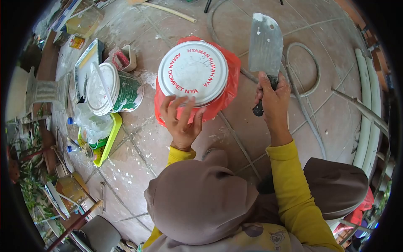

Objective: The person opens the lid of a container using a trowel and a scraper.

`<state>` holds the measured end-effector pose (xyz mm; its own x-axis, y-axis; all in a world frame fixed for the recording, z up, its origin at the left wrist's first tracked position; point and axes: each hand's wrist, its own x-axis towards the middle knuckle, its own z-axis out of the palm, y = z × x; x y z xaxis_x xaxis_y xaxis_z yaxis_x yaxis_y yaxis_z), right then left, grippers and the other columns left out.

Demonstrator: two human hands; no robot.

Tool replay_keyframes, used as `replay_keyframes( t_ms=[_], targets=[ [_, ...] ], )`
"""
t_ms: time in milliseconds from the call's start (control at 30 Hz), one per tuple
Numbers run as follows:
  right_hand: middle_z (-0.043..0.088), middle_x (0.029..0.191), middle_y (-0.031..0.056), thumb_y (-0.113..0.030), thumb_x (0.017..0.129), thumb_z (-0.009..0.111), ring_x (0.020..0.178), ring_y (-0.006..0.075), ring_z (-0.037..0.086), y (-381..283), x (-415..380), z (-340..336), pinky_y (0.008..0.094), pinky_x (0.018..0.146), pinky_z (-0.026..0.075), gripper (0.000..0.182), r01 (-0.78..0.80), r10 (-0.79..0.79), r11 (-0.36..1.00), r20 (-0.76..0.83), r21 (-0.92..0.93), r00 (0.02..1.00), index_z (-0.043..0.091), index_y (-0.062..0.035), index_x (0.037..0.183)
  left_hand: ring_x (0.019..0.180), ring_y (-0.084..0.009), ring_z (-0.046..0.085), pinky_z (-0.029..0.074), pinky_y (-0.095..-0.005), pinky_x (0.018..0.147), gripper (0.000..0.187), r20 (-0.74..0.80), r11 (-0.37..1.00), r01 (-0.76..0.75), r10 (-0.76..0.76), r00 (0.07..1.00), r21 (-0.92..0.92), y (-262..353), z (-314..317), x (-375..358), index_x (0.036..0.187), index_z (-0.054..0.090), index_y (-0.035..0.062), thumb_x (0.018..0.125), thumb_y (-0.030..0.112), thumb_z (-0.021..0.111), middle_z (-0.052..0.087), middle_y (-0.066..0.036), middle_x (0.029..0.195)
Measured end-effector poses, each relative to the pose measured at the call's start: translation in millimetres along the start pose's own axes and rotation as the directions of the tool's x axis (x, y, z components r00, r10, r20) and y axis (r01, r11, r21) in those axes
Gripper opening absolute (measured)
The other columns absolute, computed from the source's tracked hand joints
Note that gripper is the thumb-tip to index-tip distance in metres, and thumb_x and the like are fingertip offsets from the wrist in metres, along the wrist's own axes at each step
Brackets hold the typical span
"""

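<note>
A round white lid (193, 72) with red lettering sits on a bucket, with a red plastic bag (232, 77) around it. My left hand (182, 122) rests its spread fingers on the lid's near edge and holds nothing. To the right of the bucket, my right hand (272, 94) is closed on the black handle of a cleaver-shaped blade (265, 46). The blade points away from me, and pale smears mark its face and tip. The blade and the lid are apart. What is under the lid is hidden.
Left of the bucket stand a green-and-white paint pail (128, 91), a paint tray (87, 63) and a yellow-green tray (110, 140) with a plastic bag. A grey hose (317, 73) coils on the tiled floor at right, near pale pipes (364, 113). A wooden stick (172, 11) lies beyond.
</note>
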<state>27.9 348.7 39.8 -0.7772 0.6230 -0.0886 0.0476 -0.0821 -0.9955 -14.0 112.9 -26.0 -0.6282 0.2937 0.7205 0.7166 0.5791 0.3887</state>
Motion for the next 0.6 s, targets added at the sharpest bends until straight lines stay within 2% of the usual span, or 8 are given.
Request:
replay_keyframes(
  t_ms=[100,133,267,333,367,467,567,600],
  targets=[
    [0.055,0.068,0.0003,-0.022,0.098,0.063,0.049,0.0064,0.05,1.1,-0.3,-2.1,0.0233,0.043,0.043,0.017,-0.04,0.043,0.99,-0.016,0.137,0.999,0.055,-0.0074,0.095,0.098,-0.0254,0.055,0.04,-0.0432,0.087,0.03,0.081,0.992,-0.11,0.105,0.991,0.056,3.9,4.8,18.5,0.099,0.073,0.0179,0.072,0.015,0.085,0.06,0.001,0.099],
    [0.056,0.069,0.0007,-0.023,0.098,0.062,0.049,0.0067,0.05,1.2,-0.9,-1.5,0.0237,0.042,0.044,0.017,-0.052,0.057,0.979,-0.018,0.198,0.998,0.055,-0.0076,0.095,0.095,-0.0249,0.055,0.038,-0.0406,0.083,0.031,0.112,0.993,-0.117,0.116,0.987,0.009,2.1,2.8,24.5,0.098,0.073,0.0171,0.07,0.014,0.086,0.06,0.002,0.092],
    [0.058,0.07,0.0037,-0.024,0.1,0.06,0.046,0.0086,0.052,14.3,-11.3,9.4,0.0241,0.04,0.042,0.023,-0.155,0.197,0.918,-0.08,0.365,0.977,0.055,-0.0015,0.098,0.094,-0.0237,0.056,0.04,-0.0411,0.086,0.028,0.287,0.992,-0.103,0.121,0.95,-0.077,-4.4,-8.5,37.3,0.099,0.074,0.0143,0.073,0.014,0.083,0.06,-0.002,0.093],
    [0.058,0.071,0.0039,-0.023,0.101,0.057,0.046,0.0087,0.051,22.0,-20.5,18.2,0.0248,0.04,0.043,0.021,-0.276,0.339,0.838,-0.051,0.471,0.94,0.055,-0.0014,0.1,0.096,-0.0222,0.057,0.042,-0.0394,0.087,0.029,0.16,0.99,-0.01,0.032,0.987,-0.139,-11.1,-11.6,43.2,0.107,0.072,0.0106,0.08,0.016,0.079,0.061,-0.006,0.099],
    [0.058,0.072,0.0035,-0.023,0.101,0.057,0.046,0.0082,0.051,28.5,-26.2,21.1,0.0246,0.04,0.044,0.02,-0.258,0.311,0.845,-0.037,0.469,0.95,0.054,-0.0027,0.101,0.097,-0.0215,0.057,0.044,-0.0386,0.088,0.03,0.105,0.984,0.034,-0.016,0.994,-0.176,-16.7,-11.2,47.1,0.111,0.071,0.0087,0.083,0.017,0.077,0.062,-0.008,0.102],
    [0.057,0.074,0.0031,-0.024,0.103,0.055,0.048,0.0073,0.05,47.9,-39.4,28.3,0.0246,0.039,0.047,0.019,-0.229,0.266,0.856,-0.016,0.464,0.964,0.052,-0.0046,0.103,0.109,-0.0218,0.058,0.046,-0.0354,0.094,0.041,0.085,0.829,0.497,-0.493,0.866,-0.257,-54.4,-1.0,58.5,0.129,0.06,-0.0009,0.095,0.021,0.066,0.061,-0.017,0.12],
    [0.057,0.075,0.0039,-0.024,0.103,0.054,0.048,0.0075,0.05,56.0,-43.2,32.7,0.0254,0.039,0.047,0.02,-0.243,0.291,0.847,-0.03,0.474,0.956,0.052,-0.0035,0.102,0.12,-0.0231,0.056,0.045,-0.0329,0.1,0.05,0.342,0.514,0.69,-0.614,0.711,-0.51,-75.8,11.6,76.8,0.139,0.048,-0.0071,0.099,0.021,0.06,0.056,-0.019,0.135],
    [0.057,0.075,0.0039,-0.023,0.103,0.054,0.048,0.0076,0.05,56.7,-42.0,34.1,0.0257,0.039,0.047,0.02,-0.244,0.296,0.84,-0.032,0.485,0.955,0.051,-0.0034,0.102,0.125,-0.0257,0.055,0.045,-0.0368,0.105,0.052,0.517,0.334,0.794,-0.619,0.592,-0.509,-87.6,15.1,76.6,0.143,0.041,-0.0087,0.103,0.024,0.05,0.052,-0.019,0.14]
  ],
)
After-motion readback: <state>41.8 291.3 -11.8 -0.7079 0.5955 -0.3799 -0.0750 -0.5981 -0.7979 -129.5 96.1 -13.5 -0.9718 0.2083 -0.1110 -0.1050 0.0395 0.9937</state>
